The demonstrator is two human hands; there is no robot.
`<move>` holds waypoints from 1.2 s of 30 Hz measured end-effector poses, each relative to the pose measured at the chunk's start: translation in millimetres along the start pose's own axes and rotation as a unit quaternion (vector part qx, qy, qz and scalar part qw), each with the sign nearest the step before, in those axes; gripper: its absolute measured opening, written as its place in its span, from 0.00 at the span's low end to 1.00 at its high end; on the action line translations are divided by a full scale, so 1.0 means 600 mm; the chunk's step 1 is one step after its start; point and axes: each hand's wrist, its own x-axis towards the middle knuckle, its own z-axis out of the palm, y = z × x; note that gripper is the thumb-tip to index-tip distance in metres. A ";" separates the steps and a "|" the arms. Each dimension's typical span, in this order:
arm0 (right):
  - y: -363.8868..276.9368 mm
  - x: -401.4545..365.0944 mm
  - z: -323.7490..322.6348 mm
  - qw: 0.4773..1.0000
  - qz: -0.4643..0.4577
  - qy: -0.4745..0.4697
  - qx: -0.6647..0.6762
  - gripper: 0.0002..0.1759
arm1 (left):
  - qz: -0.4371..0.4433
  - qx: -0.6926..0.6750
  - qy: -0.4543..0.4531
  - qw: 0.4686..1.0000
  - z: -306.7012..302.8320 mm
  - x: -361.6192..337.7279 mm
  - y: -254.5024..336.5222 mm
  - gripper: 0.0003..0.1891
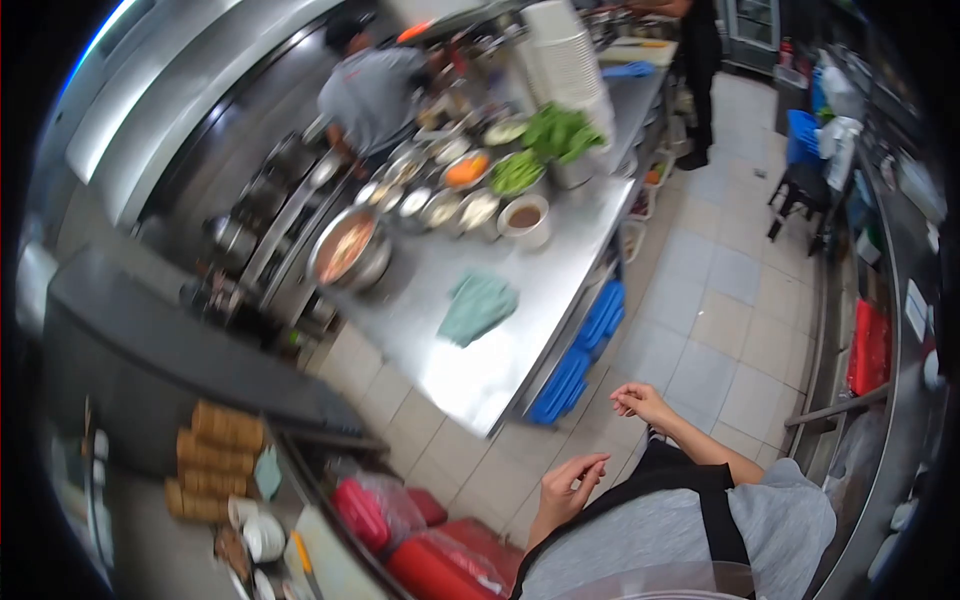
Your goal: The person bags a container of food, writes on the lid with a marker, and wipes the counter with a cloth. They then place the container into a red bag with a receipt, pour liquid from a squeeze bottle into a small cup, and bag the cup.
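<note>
My left hand is held in front of my dark apron, its fingers loosely bent, with a gap beside the thumb. My right hand hangs a little farther out over the tiled floor, fingers half curled and apart. Neither hand shows anything in it or touches anything. Ahead of them stands a steel worktable; blue lids or containers sit on its lower shelf, nearest my hands. A folded green cloth lies on the tabletop.
Bowls of cut food, a tub of brown sauce, leafy greens and a large steel bowl crowd the table. A person in grey works beyond it; another stands farther back. Red bags lie lower left. Shelves line the right.
</note>
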 end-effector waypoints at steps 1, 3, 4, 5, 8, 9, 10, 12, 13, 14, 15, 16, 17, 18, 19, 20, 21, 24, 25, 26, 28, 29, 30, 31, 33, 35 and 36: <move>-0.020 0.007 -0.055 0.998 0.004 0.057 -0.005 0.08 | 0.029 -0.002 -0.026 0.999 0.031 0.040 -0.005 0.08; -0.067 0.020 -0.165 0.992 -0.040 0.120 0.001 0.08 | 0.073 -0.009 -0.072 0.995 0.096 0.124 -0.015 0.08; -0.086 0.022 -0.211 0.988 -0.054 0.147 0.004 0.08 | 0.104 0.002 -0.096 0.990 0.125 0.161 -0.012 0.08; -0.111 0.024 -0.255 0.982 -0.067 0.175 -0.006 0.08 | 0.135 0.012 -0.117 0.984 0.153 0.203 -0.005 0.08; -0.175 0.036 -0.346 0.964 -0.091 0.248 0.026 0.09 | 0.239 0.056 -0.151 0.957 0.220 0.308 0.025 0.09; -0.194 0.041 -0.363 0.966 -0.096 0.236 0.035 0.09 | 0.249 0.043 -0.161 0.954 0.238 0.332 0.031 0.09; -0.216 0.048 -0.365 0.969 -0.102 0.221 0.042 0.09 | 0.260 0.031 -0.167 0.951 0.256 0.359 0.034 0.10; -0.244 0.082 -0.367 0.977 -0.114 0.170 0.058 0.10 | 0.268 0.037 -0.171 0.947 0.282 0.411 0.032 0.09; -0.252 0.107 -0.366 0.982 -0.118 0.132 0.067 0.11 | 0.269 0.044 -0.171 0.947 0.290 0.435 0.026 0.09; -0.264 0.132 -0.360 0.986 -0.121 0.099 0.062 0.11 | 0.267 0.053 -0.170 0.947 0.294 0.457 0.018 0.08; -0.277 0.157 -0.357 0.989 -0.122 0.062 0.057 0.12 | 0.253 0.061 -0.182 0.948 0.296 0.480 0.009 0.08; -0.298 0.179 -0.357 0.990 -0.125 0.044 0.059 0.11 | 0.249 0.051 -0.196 0.947 0.302 0.502 0.000 0.08; -0.326 0.200 -0.352 0.990 -0.127 0.017 0.058 0.11 | 0.243 0.044 -0.202 0.948 0.305 0.524 -0.011 0.08; -0.353 0.225 -0.345 0.990 -0.128 -0.017 0.057 0.11 | 0.236 0.042 -0.203 0.949 0.303 0.547 -0.025 0.08; -0.374 0.253 -0.350 0.988 -0.145 -0.030 0.042 0.11 | 0.245 0.042 -0.219 0.944 0.305 0.571 -0.043 0.08; -0.396 0.283 -0.357 0.986 -0.155 -0.040 0.038 0.12 | 0.234 0.036 -0.222 0.946 0.312 0.592 -0.066 0.09; -0.418 0.313 -0.369 0.987 -0.153 -0.042 0.029 0.12 | 0.235 0.029 -0.225 0.945 0.316 0.617 -0.078 0.08; -0.489 0.405 -0.422 0.985 -0.171 -0.023 0.030 0.14 | 0.122 -0.093 -0.339 0.928 0.315 0.701 -0.099 0.10; -0.514 0.441 -0.449 0.985 -0.169 -0.013 0.031 0.15 | 0.071 -0.154 -0.395 0.903 0.315 0.736 -0.104 0.11; -0.545 0.480 -0.478 0.984 -0.176 -0.009 0.027 0.17 | 0.011 -0.193 -0.441 0.876 0.329 0.759 -0.127 0.15; -0.601 0.545 -0.529 0.981 -0.196 0.016 0.008 0.20 | -0.027 -0.229 -0.461 0.857 0.334 0.804 -0.152 0.15; -0.641 0.577 -0.548 0.976 -0.213 0.033 -0.009 0.21 | -0.037 -0.237 -0.460 0.855 0.335 0.825 -0.162 0.15; -0.680 0.606 -0.566 0.970 -0.235 0.057 -0.031 0.22 | -0.046 -0.243 -0.456 0.855 0.335 0.844 -0.170 0.15; -0.716 0.636 -0.586 0.965 -0.244 0.083 -0.056 0.23 | -0.055 -0.250 -0.450 0.856 0.336 0.861 -0.177 0.15; -0.768 0.715 -0.640 0.945 -0.295 0.103 -0.093 0.24 | -0.071 -0.259 -0.427 0.863 0.328 0.897 -0.187 0.15; -0.837 0.783 -0.669 0.929 -0.320 0.129 -0.134 0.24 | -0.090 -0.264 -0.403 0.872 0.320 0.928 -0.196 0.15; -0.872 0.815 -0.675 0.925 -0.321 0.135 -0.149 0.26 | -0.100 -0.264 -0.390 0.877 0.317 0.944 -0.201 0.15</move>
